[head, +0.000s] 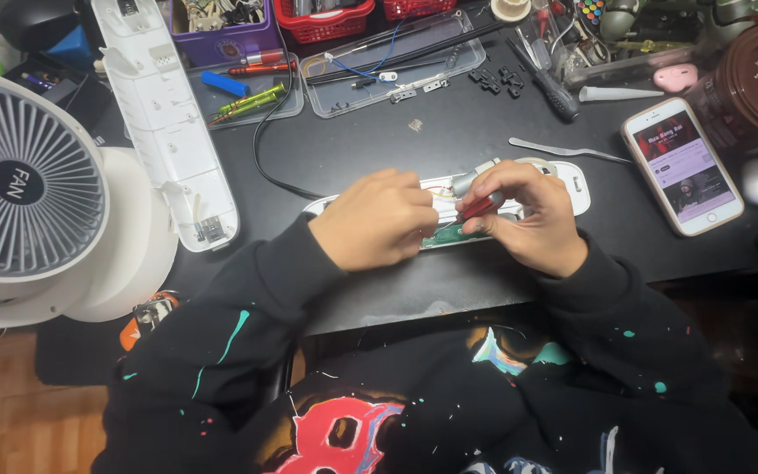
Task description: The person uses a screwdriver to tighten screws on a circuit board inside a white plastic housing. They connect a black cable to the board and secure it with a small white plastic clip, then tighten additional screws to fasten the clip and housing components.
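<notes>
Hands meet low over the black table (449, 290): the left hand (377, 221) pinches the wires, the right hand (524, 219) is closed on a red-handled tool (481, 206), both on the open white casing (572, 180). Steady small moves would serve best, I judge. Beyond lie one phone (682, 165), one fan (24, 189), two clear trays (396, 66).

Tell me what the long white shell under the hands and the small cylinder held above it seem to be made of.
The white shell looks like moulded plastic, matte, with rounded edges and a screw hole. The small cylinder at the right hand looks like bare metal, grey with a bright sheen, possibly a small motor. The left hand hides the rest.
</notes>
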